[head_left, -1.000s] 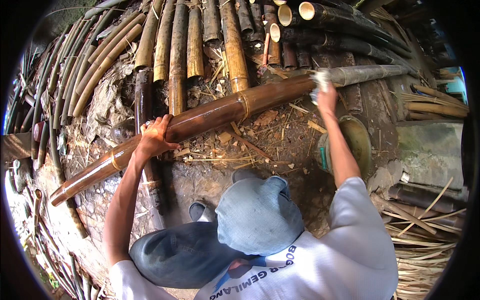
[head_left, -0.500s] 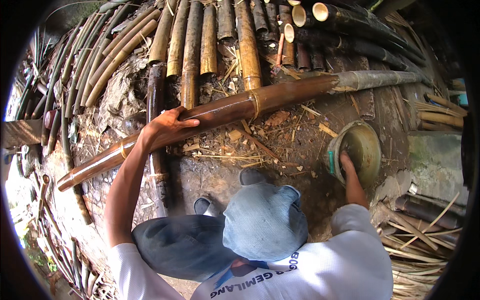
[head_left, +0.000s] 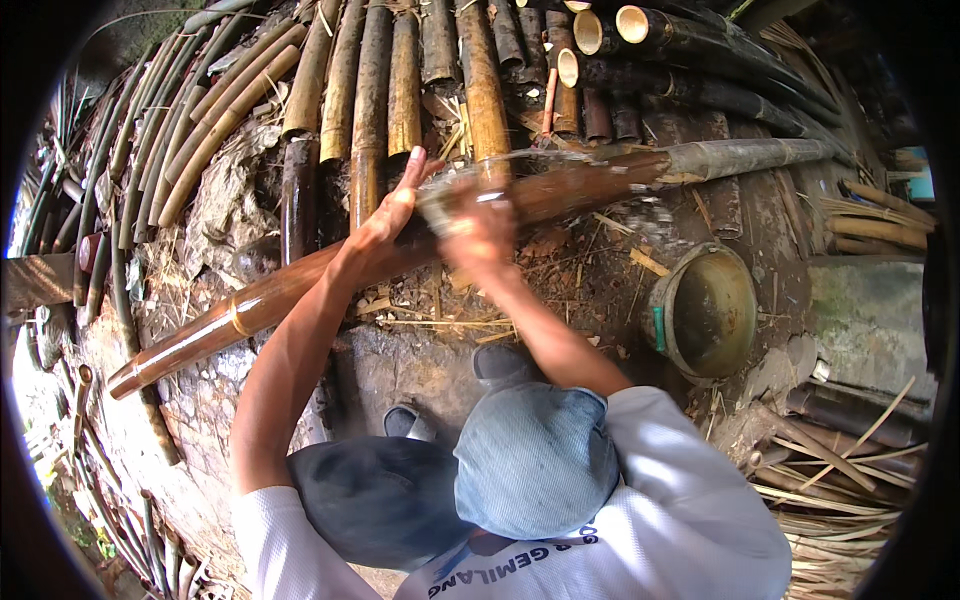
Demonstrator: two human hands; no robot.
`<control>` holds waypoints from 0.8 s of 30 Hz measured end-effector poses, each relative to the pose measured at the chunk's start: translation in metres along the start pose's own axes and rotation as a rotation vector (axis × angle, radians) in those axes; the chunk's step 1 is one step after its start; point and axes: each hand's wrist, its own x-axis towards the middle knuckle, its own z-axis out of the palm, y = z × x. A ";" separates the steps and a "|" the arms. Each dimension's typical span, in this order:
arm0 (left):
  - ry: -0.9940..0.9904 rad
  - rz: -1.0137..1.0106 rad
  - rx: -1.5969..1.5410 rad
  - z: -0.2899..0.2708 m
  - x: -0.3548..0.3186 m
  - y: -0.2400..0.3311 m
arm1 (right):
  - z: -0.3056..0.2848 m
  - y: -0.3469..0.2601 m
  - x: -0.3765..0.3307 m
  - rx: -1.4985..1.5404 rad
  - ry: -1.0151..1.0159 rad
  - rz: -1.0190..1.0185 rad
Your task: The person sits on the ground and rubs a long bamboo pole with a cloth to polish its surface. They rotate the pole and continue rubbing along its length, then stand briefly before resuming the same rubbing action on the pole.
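Since 0.5 s ago the right hand (head_left: 480, 232) has come up from the round basin (head_left: 705, 312) to the long brown bamboo pole (head_left: 300, 285), blurred, seemingly closed on something pale. Left of it, the left hand (head_left: 390, 215) lies flat and open-fingered on the pole, likely steadying it across the stacked bamboo (head_left: 400, 80) behind

White short-sleeved shirt, dark trousers, bare forearms

pole (head_left: 300, 285) before stacked bamboo (head_left: 400, 80), basin (head_left: 705, 312) right
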 end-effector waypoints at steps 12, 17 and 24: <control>-0.221 -0.413 1.272 0.054 0.008 -0.002 | -0.168 0.216 0.072 -0.545 0.268 0.224; -0.223 -0.339 1.239 0.042 0.010 -0.019 | -0.059 0.101 0.018 -0.179 0.043 0.111; -0.152 -0.338 1.116 -0.013 -0.073 0.008 | -0.113 0.174 -0.008 -0.133 0.082 0.071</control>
